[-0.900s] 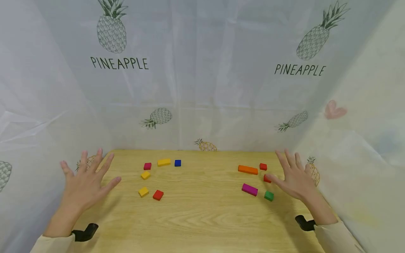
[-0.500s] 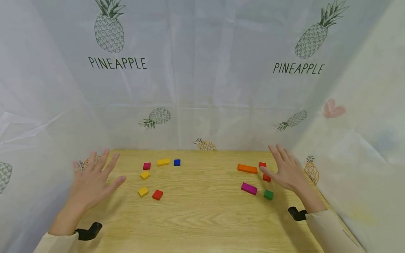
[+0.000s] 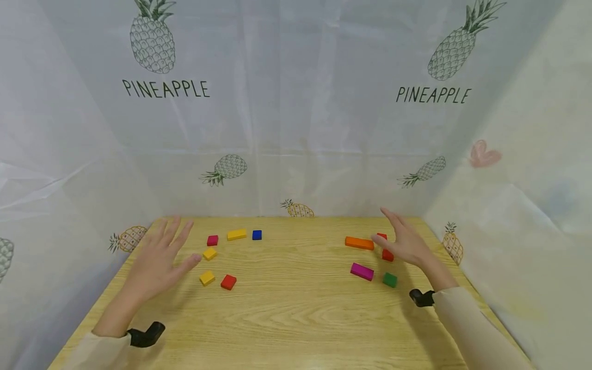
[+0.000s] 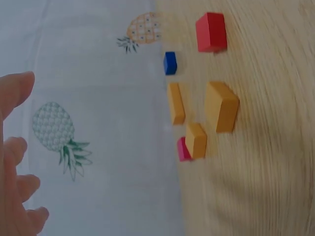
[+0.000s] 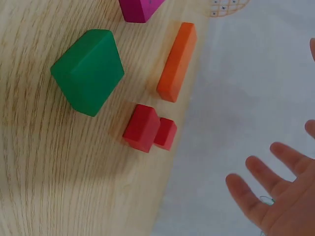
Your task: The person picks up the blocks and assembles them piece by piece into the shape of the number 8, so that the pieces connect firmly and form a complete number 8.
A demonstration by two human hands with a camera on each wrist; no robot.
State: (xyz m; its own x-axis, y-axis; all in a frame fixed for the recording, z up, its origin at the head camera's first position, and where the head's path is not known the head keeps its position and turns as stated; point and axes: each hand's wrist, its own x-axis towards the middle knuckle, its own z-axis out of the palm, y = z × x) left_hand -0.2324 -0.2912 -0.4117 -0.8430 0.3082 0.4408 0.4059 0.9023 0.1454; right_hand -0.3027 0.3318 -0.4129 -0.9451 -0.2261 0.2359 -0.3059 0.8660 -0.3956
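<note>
My left hand (image 3: 156, 261) hovers with spread fingers over the left of the table, holding nothing. Nearest it are two yellow blocks (image 3: 207, 278), a pink block (image 3: 212, 240) and a red block (image 3: 228, 282). A long yellow block (image 3: 237, 234) and a blue block (image 3: 257, 235) lie farther back. My right hand (image 3: 407, 243), empty and fingers extended, is above two small red blocks (image 3: 387, 255), partly hiding the rear one. An orange bar (image 3: 359, 243), a magenta block (image 3: 362, 271) and a green block (image 5: 88, 72) lie close by.
The wooden table (image 3: 287, 318) meets a white pineapple-print sheet (image 3: 296, 103) at its back edge, and the sheet also rises at both sides. Black wrist straps (image 3: 147, 334) show beside the cream sleeves.
Both hands have moved inward over the table, the left to the right and the right to the left. The blocks stay in place on the table; the head view has shifted slightly.
</note>
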